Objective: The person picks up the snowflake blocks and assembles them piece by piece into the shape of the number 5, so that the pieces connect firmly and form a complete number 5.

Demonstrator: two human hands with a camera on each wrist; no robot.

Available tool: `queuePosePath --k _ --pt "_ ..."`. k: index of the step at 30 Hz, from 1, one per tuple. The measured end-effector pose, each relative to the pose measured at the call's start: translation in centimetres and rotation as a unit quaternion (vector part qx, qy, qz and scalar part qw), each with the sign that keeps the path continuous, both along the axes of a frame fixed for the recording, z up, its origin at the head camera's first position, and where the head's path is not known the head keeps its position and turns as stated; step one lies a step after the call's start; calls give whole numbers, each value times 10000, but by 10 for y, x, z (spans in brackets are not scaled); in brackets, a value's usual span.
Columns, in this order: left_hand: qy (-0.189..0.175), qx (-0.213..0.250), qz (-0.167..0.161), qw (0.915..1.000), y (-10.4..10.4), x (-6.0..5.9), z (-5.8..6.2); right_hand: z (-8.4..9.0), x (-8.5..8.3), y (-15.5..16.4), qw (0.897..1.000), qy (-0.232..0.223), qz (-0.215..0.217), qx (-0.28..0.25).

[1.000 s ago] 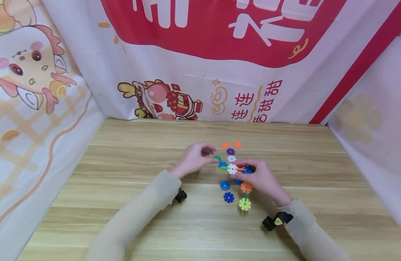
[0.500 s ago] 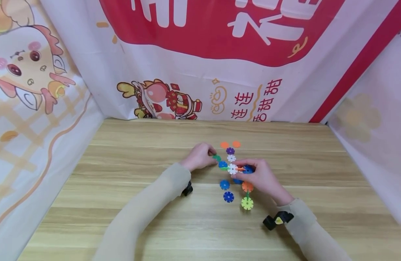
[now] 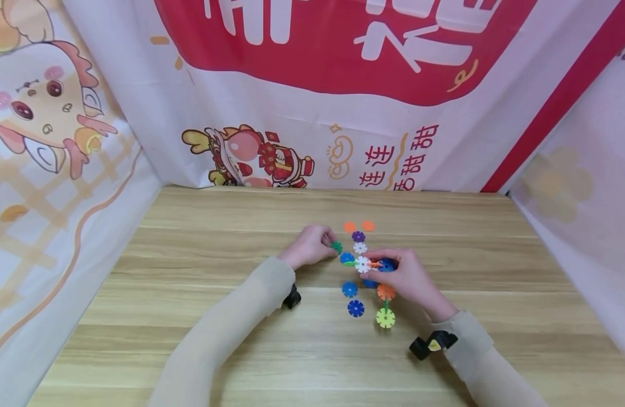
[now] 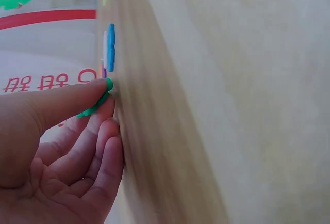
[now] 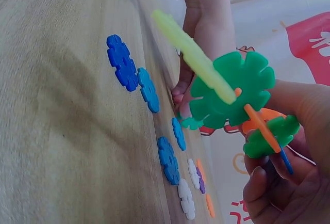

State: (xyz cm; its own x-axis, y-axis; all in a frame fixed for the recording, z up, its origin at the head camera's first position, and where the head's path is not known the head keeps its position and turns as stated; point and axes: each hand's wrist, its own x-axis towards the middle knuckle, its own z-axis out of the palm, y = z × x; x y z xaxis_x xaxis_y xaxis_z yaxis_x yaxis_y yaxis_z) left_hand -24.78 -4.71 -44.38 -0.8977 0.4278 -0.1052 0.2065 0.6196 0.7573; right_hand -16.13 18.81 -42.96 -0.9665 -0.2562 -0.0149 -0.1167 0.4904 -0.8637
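My left hand [image 3: 328, 244] pinches a small green snowflake disc [image 3: 336, 246] between thumb and fingers, low at the wooden table [image 3: 190, 316]. The left wrist view shows that green disc [image 4: 98, 100] under my thumb, right against the wood. My right hand [image 3: 380, 268] grips an assembly of interlocked discs [image 3: 362, 264] with white, orange, blue and yellow-green pieces. In the right wrist view the assembly [image 5: 232, 90] shows a big green disc, a yellow-green one and orange parts, held by my right hand [image 5: 281, 175].
Loose discs lie between my hands: two blue ones [image 3: 349, 289] [image 3: 356, 308], another blue [image 3: 347, 258], a white [image 3: 360, 247], a purple [image 3: 358, 236] and two orange [image 3: 349, 226]. Printed cloth walls [image 3: 63, 169] close the table on three sides.
My left hand has dropped onto the green disc and now pinches it; its forearm has shifted slightly right. The right hand and its assembly have stayed put.
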Motion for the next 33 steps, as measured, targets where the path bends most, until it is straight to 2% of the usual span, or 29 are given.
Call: queuePosePath --k 4,8,13,16,23,28,33 --pt "-71 287 -107 9995 -4 5 2 -1 -1 1 10000 37 -29 -36" --pt "-190 592 -216 9978 -8 15 8 -1 -2 2 9999 96 -102 -7" --pt "49 604 -329 9976 -14 29 14 -1 -3 2 9998 158 -89 -33" --pt "68 688 -302 9972 -16 37 14 -2 -4 2 9998 181 -103 -37" --pt "-164 1273 -109 9917 -19 53 13 -2 -3 1 9997 228 -90 -6" --pt "-223 1507 63 9883 -21 60 14 -1 -2 0 9996 262 -30 -31" --pt "-293 1657 74 9857 -21 64 16 -1 1 -6 9997 220 4 -48"
